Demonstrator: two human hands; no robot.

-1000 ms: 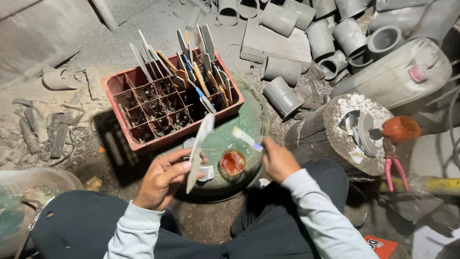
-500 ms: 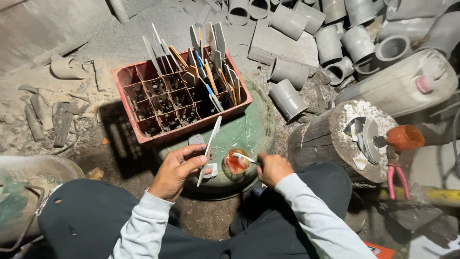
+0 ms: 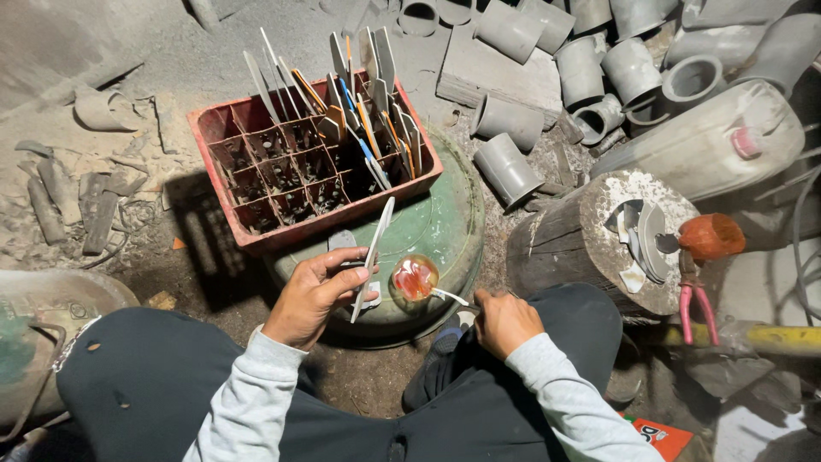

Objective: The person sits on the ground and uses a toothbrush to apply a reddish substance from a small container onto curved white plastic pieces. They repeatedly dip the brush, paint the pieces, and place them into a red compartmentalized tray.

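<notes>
We see left hand point(image 3: 312, 295) pinching strip point(image 3: 374, 257), long axis toward crate point(image 3: 256, 244) | right hand point(image 3: 505, 321) closed on stick point(image 3: 448, 296), tip in tin point(image 3: 415, 280) right of strip

Light grey sleeves, dark trousers

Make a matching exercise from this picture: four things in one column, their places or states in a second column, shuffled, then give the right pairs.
Things:
1. red crate
2. pale flat strip
3. thin stick
4. pink-handled pliers

Places or states:
A. held in the right hand, its tip at the small jar of red stuff
B. lying beside the wooden stump
C. pinched in the left hand
D. full of upright strips, resting on the green drum lid

Pairs: 1-D, 2-C, 3-A, 4-B
</notes>
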